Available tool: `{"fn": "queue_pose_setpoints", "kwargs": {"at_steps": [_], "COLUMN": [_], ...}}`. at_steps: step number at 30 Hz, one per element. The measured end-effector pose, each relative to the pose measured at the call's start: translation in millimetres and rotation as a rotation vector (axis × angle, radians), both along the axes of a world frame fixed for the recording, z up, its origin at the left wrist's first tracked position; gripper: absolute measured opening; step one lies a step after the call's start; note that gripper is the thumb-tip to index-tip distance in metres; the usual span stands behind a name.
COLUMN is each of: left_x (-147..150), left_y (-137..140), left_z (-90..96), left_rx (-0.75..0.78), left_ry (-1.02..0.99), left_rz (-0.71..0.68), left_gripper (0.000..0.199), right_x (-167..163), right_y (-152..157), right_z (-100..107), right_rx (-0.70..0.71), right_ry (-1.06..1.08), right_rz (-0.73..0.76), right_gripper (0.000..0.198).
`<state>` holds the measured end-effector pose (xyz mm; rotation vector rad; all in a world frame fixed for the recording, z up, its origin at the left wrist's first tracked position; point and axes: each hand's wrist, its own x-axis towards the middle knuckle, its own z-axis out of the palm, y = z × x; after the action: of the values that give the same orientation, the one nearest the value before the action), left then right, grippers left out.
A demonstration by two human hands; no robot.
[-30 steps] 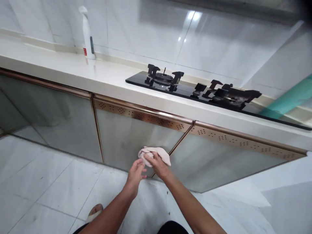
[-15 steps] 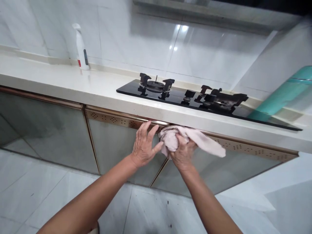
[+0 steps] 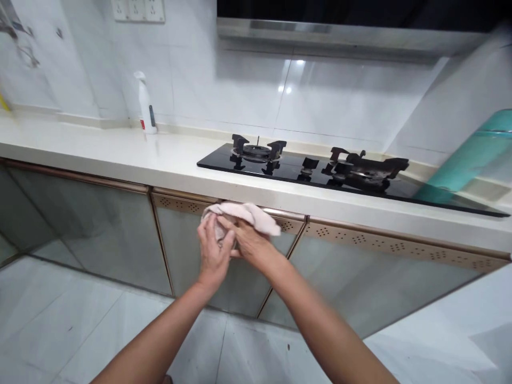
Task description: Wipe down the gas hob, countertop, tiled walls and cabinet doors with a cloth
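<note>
Both my hands are at the top rail of the middle cabinet door (image 3: 216,277), just under the counter edge. My right hand (image 3: 250,242) is closed on a bunched pale pink cloth (image 3: 262,220), pressing it against the perforated copper-coloured strip (image 3: 182,205). One end of the cloth hangs out to the right. My left hand (image 3: 212,250) grips the cloth's left side, its fingers curled over it and its thumb toward my right hand. The part of the rail behind the cloth is hidden.
Above on the white counter (image 3: 120,152) is a black gas stove (image 3: 248,165). A white spray bottle (image 3: 146,109) stands near the wall at left. A teal cylinder (image 3: 468,154) leans at right. The range hood (image 3: 340,37) hangs above.
My right hand has moved left along the strip with the cloth. My left hand, spread beside the cloth before, now holds it. The view has tilted up slightly.
</note>
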<state>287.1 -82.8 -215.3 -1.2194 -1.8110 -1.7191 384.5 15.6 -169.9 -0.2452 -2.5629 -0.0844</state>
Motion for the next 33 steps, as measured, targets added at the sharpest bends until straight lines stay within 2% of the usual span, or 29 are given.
{"fn": "queue_pose_setpoints", "kwargs": {"at_steps": [2, 5, 7, 9, 11, 14, 16, 18, 20, 23, 25, 28, 30, 33], "left_x": [2.3, -0.1, -5.4, -11.0, -15.2, -18.3, -18.9, -18.7, -18.1, -18.4, -20.0, -21.3, -18.3, -6.6], "left_y": [2.3, 8.2, 10.9, 9.3, 1.4, -19.7, -34.6, -45.8, -51.3, -49.2, -41.3, -22.1, -7.9, 8.6], "left_z": [-7.0, -13.7, -12.4, -7.3, -0.1, 12.7, 22.1, 31.8, 41.1, 51.5, 54.0, 49.5, 41.9, 27.1], "left_rx": [-0.118, -0.326, -0.416, -0.477, -0.549, -0.691, -0.763, -0.779, -0.746, -0.620, -0.432, -0.160, -0.069, 0.078], "left_ry": [0.146, 0.089, 0.000, -0.002, 0.031, 0.064, 0.097, 0.131, 0.149, 0.132, 0.019, -0.223, -0.308, -0.339], "left_rz": [0.062, 0.119, 0.058, -0.066, -0.192, -0.336, -0.385, -0.376, -0.306, -0.108, 0.018, 0.104, 0.129, 0.176], "left_gripper": [0.068, 0.067, 0.059, 0.053, 0.057, 0.068, 0.051, 0.028, 0.014, 0.016, 0.014, 0.028, 0.033, 0.030], "right_x": [28.9, 62.8, 77.9, 89.8, 101.3, 120.7, 133.4, 142.6, 145.0, 131.2, 110.1, 67.3, 39.2, 11.7], "right_y": [14.0, 36.0, 45.4, 49.4, 50.2, 49.6, 47.5, 42.8, 35.0, 19.0, 6.7, -11.5, -21.3, -28.6], "right_z": [-4.9, -12.0, -13.4, -11.6, -8.0, -2.1, 0.7, 2.8, 4.9, 8.4, 10.6, 12.1, 11.7, 9.2], "right_rx": [0.089, 0.210, 0.247, 0.238, 0.160, -0.059, -0.185, -0.280, -0.389, -0.592, -0.743, -0.964, -1.013, -0.962], "right_ry": [0.060, 0.219, 0.254, 0.216, 0.179, 0.118, 0.047, 0.006, 0.020, 0.178, 0.370, 0.618, 0.724, 0.923], "right_rz": [-0.100, -0.324, -0.384, -0.381, -0.324, -0.173, -0.135, -0.162, -0.176, -0.102, -0.015, 0.100, 0.142, 0.095], "right_gripper": [0.075, 0.061, 0.051, 0.042, 0.039, 0.033, 0.028, 0.027, 0.027, 0.028, 0.029, 0.032, 0.032, 0.028]}}
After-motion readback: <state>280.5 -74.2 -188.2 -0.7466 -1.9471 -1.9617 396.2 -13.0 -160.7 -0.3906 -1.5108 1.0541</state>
